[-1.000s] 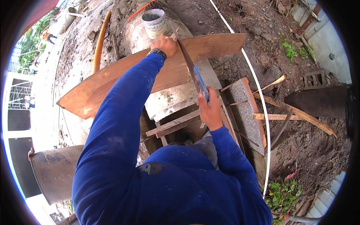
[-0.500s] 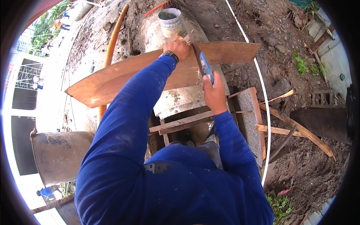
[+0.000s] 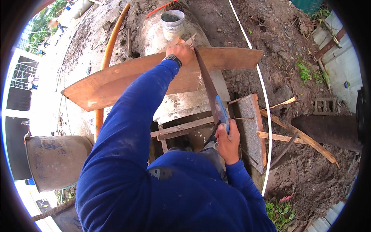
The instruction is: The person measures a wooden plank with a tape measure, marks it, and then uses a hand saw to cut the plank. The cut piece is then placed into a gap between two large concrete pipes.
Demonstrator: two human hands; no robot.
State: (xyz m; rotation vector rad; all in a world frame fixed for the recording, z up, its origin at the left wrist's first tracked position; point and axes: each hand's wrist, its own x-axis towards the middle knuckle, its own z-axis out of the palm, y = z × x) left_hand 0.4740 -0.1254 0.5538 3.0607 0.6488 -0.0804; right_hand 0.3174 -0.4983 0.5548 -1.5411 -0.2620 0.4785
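A handsaw (image 3: 207, 83) with a blue handle is in my right hand (image 3: 228, 142), whose fingers wrap round the handle close to my body. Its blade slants up and away across a long brown wooden board (image 3: 96, 88), with the tip end near the board's far edge. Sawdust or splinters show beside the blade. My left hand (image 3: 180, 53), with a dark watch on the wrist, is closed over the board's far edge just left of the blade. A splintered bit of wood sticks out by its fingers. The board lies across a large rounded concrete surface (image 3: 181, 103).
A dirty white bucket (image 3: 173, 29) stands beyond the board. An orange-brown curved pole (image 3: 112, 42) runs under its left part. Nailed wooden strips (image 3: 185, 128) lie below it; a speckled panel (image 3: 250, 129), a white hose (image 3: 266, 104) and loose timber (image 3: 305, 133) are right. A rusty drum (image 3: 58, 162) sits left.
My right hand has drawn the saw back toward my body, so more of the blade shows on the near side of the board. My left hand keeps its place on the board.
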